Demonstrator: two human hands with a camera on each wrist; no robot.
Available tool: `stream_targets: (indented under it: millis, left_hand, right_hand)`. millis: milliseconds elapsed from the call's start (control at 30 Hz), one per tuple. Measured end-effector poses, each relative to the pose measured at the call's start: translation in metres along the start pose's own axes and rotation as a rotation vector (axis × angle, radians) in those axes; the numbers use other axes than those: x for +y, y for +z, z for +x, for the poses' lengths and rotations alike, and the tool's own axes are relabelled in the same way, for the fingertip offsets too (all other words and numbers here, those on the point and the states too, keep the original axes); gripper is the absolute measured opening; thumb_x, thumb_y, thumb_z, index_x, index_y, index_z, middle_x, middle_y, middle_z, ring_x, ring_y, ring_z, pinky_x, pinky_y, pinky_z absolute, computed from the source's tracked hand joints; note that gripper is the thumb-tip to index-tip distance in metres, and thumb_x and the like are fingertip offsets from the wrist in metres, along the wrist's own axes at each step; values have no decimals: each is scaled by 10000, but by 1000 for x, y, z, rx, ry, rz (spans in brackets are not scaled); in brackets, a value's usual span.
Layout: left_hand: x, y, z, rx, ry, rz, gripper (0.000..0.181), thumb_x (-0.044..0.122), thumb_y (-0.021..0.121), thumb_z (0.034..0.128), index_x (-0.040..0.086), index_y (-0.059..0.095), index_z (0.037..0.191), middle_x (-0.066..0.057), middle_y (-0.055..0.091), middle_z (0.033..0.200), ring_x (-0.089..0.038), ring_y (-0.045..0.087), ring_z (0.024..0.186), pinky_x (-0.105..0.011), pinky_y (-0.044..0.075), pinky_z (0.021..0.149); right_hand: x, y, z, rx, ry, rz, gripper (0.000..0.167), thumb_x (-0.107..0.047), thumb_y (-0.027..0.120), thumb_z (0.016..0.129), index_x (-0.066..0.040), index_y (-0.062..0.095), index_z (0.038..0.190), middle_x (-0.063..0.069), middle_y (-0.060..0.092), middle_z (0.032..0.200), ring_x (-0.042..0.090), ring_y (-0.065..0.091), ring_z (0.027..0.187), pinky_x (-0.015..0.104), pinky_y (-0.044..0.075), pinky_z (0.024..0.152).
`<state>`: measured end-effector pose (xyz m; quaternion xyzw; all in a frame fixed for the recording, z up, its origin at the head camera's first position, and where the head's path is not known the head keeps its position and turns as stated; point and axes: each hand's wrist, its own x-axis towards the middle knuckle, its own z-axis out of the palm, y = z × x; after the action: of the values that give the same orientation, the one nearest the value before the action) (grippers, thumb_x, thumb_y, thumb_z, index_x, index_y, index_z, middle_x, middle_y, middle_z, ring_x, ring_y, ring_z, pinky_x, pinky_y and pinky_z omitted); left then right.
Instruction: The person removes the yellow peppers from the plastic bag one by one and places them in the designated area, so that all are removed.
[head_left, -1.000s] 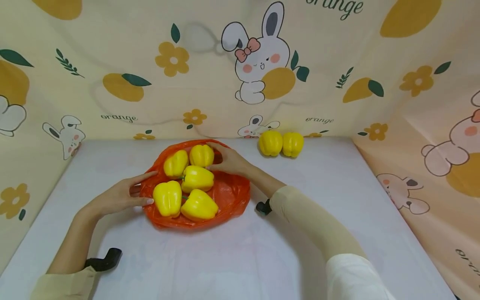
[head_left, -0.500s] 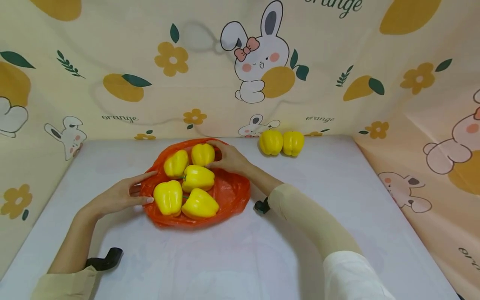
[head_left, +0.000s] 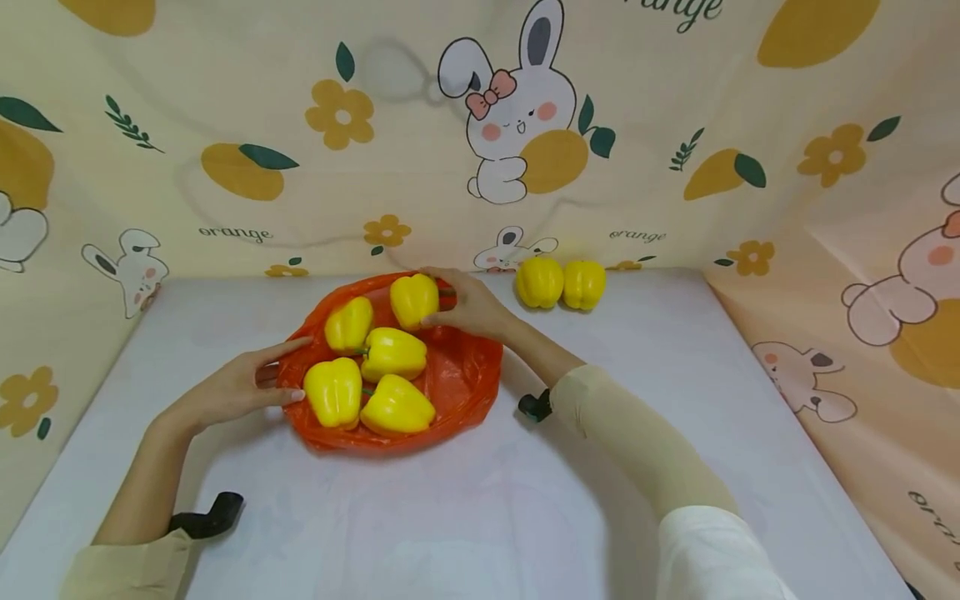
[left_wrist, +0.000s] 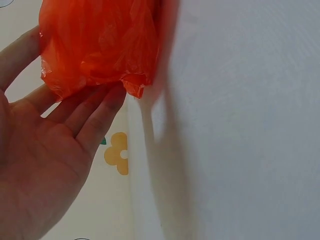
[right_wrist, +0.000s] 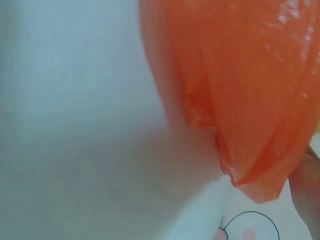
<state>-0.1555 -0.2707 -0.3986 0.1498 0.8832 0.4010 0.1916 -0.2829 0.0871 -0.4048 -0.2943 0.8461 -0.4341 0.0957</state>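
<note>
An open red plastic bag (head_left: 467, 371) lies on the table with several yellow bell peppers (head_left: 393, 354) in it. My right hand (head_left: 474, 307) reaches over the bag's far right rim and grips the rearmost yellow bell pepper (head_left: 413, 302) between thumb and fingers. This pepper's stem points right, towards the palm. At the left rim, my left hand (head_left: 228, 390) touches the bag with its fingers extended. The left wrist view shows those fingers (left_wrist: 97, 117) against the red plastic. Red plastic (right_wrist: 250, 90) hides most of the right hand in the right wrist view.
Two more yellow bell peppers (head_left: 561, 283) stand side by side at the back of the white table (head_left: 465, 525), right of the bag. A cloth (head_left: 420, 167) printed with rabbits and oranges rises behind the table and along its sides.
The right hand and the rearmost pepper have shifted slightly back and to the right. Its stem now shows, pointing right. The left hand and the other peppers stay nearly where they were.
</note>
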Motion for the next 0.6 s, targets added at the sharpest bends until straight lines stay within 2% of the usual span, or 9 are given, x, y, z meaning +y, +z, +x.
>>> stream_targets:
  millis: [233,400,600]
  left_hand:
    - [-1,-2,-1,10,14,-5,777,323,722,912,127,333,1555,-285,310,1545,-436,395,1327,-619,401,1042]
    - [0,-1,-1,0,11,-19,780,330,723,911,123,333,1555,-277,330,1537,-424,409,1324,-600,410,1045]
    - [3,-1,-1,-6,-6,-15,785,338,721,907,133,331,1557,-285,310,1545,-453,339,1364,-660,338,1067]
  right_hand:
    - [-5,-11,-2,35,15,-26,770,-280,816,836,-236,428,1499,-10,453,1490,204,455,1314,386,453,1065]
    - [-2,-18,-5,61,44,38,778,-279,831,819,-226,442,1491,-30,463,1482,240,498,1303,359,493,1017]
    - [6,-28,-13,86,86,153,779,-222,834,816,-226,444,1490,-12,456,1470,293,538,1259,397,516,989]
